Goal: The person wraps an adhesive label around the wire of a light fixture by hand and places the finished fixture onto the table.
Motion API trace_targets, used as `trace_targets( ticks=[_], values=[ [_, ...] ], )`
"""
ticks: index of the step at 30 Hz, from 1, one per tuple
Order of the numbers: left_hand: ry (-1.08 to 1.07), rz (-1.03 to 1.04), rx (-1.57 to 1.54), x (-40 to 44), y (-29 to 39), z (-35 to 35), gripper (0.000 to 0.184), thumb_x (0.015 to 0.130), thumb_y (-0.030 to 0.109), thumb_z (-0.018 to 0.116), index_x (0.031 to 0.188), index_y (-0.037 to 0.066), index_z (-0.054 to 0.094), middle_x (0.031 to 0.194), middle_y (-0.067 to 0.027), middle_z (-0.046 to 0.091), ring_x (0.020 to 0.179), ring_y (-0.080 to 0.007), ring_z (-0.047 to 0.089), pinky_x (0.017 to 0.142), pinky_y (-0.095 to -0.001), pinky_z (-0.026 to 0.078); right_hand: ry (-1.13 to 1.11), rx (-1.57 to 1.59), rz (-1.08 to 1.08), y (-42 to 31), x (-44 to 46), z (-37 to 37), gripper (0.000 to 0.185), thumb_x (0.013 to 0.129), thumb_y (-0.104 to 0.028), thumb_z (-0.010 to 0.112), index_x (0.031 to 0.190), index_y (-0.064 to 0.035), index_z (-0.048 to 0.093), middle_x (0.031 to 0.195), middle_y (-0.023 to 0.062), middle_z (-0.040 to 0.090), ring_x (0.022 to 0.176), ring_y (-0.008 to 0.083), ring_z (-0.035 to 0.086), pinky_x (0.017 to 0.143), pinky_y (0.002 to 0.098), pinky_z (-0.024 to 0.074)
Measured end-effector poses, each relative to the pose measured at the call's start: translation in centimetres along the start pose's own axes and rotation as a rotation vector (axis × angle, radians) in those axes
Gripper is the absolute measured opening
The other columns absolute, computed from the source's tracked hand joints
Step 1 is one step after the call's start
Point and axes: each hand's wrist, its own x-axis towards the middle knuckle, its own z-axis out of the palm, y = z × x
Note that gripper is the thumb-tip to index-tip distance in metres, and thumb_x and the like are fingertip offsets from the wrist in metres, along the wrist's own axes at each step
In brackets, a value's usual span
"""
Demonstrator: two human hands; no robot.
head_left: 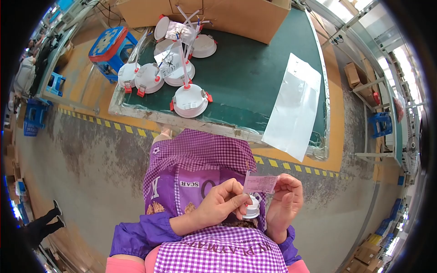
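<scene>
On my lap sits a small round white downlight (pixel 252 208), partly covered by my fingers. My left hand (pixel 223 203) is closed in a pinch at its near side, where its cable seems to run; the exact grip point is hidden. A pale pinkish printed label (pixel 261 184) stands up just above the downlight, with a thin wire end poking past its upper left corner. My right hand (pixel 285 204) has its fingertips on the label's right edge, fingers bent and palm facing inward.
A green-topped table (pixel 236 73) stands ahead, with several white downlights (pixel 190 101) bearing red clips, cables and silvery labels at its left. A white sheet (pixel 296 107) overhangs its front right edge. A cardboard box (pixel 241 18) is at the back. A blue stool (pixel 111 48) stands left.
</scene>
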Motion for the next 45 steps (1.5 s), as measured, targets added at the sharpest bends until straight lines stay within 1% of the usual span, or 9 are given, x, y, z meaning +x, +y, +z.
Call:
trace_targets(
  ticks=[4, 10, 16, 25, 28, 31, 32, 35, 45],
  values=[
    [-0.061, 0.050, 0.103, -0.3, 0.0, -0.1, 0.007, 0.096, 0.008, 0.046, 0.091, 0.004, 0.043, 0.094, -0.0129, 0.060, 0.070, -0.0102, 0.060, 0.061, -0.0226, 0.052, -0.063, -0.028, 0.028, -0.4, 0.2, -0.2, 0.058, 0.081, -0.043, 0.069, 0.107, 0.0069, 0.053, 0.106, 0.0125, 0.053, 0.095, 0.0174, 0.054, 0.084, 0.0298, 0.0436],
    [-0.087, 0.045, 0.165, -0.5, 0.3, 0.0, 0.006, 0.096, 0.007, 0.046, 0.092, 0.004, 0.043, 0.094, -0.0122, 0.060, 0.072, -0.0101, 0.060, 0.062, -0.0227, 0.053, -0.069, 0.025, 0.098, -0.7, 0.4, -0.3, 0.045, 0.078, -0.028, 0.073, 0.101, 0.0075, 0.058, 0.106, 0.0134, 0.054, 0.096, 0.0190, 0.054, 0.087, 0.0308, 0.0429],
    [-0.058, 0.100, 0.185, -0.6, 0.3, 0.6, 0.006, 0.094, 0.008, 0.050, 0.094, 0.002, 0.049, 0.083, -0.0036, 0.055, 0.068, -0.0056, 0.056, 0.059, -0.0186, 0.048, -0.060, 0.027, 0.074, -0.9, 0.3, -0.2, 0.034, 0.076, -0.018, 0.074, 0.097, 0.0055, 0.063, 0.101, 0.0137, 0.057, 0.093, 0.0199, 0.056, 0.085, 0.0301, 0.0436],
    [-0.107, 0.127, 0.263, -0.8, 0.4, 0.4, 0.002, 0.092, 0.001, 0.050, 0.092, 0.000, 0.051, 0.093, -0.0092, 0.054, 0.070, -0.0098, 0.059, 0.060, -0.0221, 0.052, -0.112, 0.099, 0.097, -0.9, 0.1, -0.6, 0.027, 0.075, -0.015, 0.075, 0.095, 0.0009, 0.065, 0.096, 0.0131, 0.059, 0.088, 0.0201, 0.056, 0.077, 0.0296, 0.0457],
    [-0.121, 0.236, 0.395, -0.8, 0.4, 0.3, 0.007, 0.089, -0.004, 0.053, 0.095, 0.000, 0.053, 0.092, -0.0097, 0.055, 0.070, -0.0130, 0.059, 0.060, -0.0242, 0.051, -0.109, 0.079, 0.055, -1.0, 0.0, -0.6, 0.032, 0.072, -0.018, 0.078, 0.095, 0.0007, 0.065, 0.096, 0.0126, 0.059, 0.087, 0.0207, 0.057, 0.076, 0.0298, 0.0461],
    [-0.140, 0.482, 0.705, -1.1, 0.8, 0.4, 0.010, 0.084, -0.003, 0.060, 0.092, 0.000, 0.054, 0.089, -0.0099, 0.057, 0.070, -0.0169, 0.060, 0.059, -0.0261, 0.048, -0.086, 0.002, 0.016, -1.4, -0.2, -0.4, 0.043, 0.073, -0.036, 0.076, 0.093, -0.0007, 0.063, 0.093, 0.0111, 0.058, 0.089, 0.0217, 0.054, 0.077, 0.0314, 0.0413],
    [-0.114, 0.582, 0.853, -1.2, 0.8, 0.2, 0.021, 0.077, -0.004, 0.065, 0.095, 0.000, 0.056, 0.095, -0.0130, 0.061, 0.076, -0.0236, 0.063, 0.063, -0.0288, 0.051, -0.091, 0.012, -0.003, -1.3, -0.2, -0.7, 0.045, 0.073, -0.038, 0.076, 0.095, -0.0008, 0.062, 0.094, 0.0111, 0.058, 0.090, 0.0216, 0.053, 0.077, 0.0313, 0.0412],
    [-0.082, 0.711, 1.090, -1.4, 1.5, 0.5, 0.027, 0.071, -0.005, 0.068, 0.096, -0.001, 0.058, 0.098, -0.0146, 0.062, 0.082, -0.0276, 0.064, 0.067, -0.0309, 0.053, -0.081, 0.070, -0.032, -0.5, -0.3, -1.6, 0.052, 0.071, -0.040, 0.077, 0.100, -0.0006, 0.060, 0.098, 0.0114, 0.057, 0.093, 0.0213, 0.052, 0.080, 0.0316, 0.0410],
    [-0.060, 0.924, 1.382, -1.0, 2.3, 0.8, 0.020, 0.071, 0.001, 0.066, 0.090, -0.005, 0.061, 0.093, -0.0164, 0.063, 0.069, -0.0214, 0.065, 0.055, -0.0275, 0.054, 0.009, 0.109, 0.067, 0.9, -1.4, -3.1, 0.051, 0.070, -0.042, 0.077, 0.094, -0.0012, 0.059, 0.093, 0.0097, 0.056, 0.091, 0.0206, 0.053, 0.082, 0.0314, 0.0406]
  ],
)
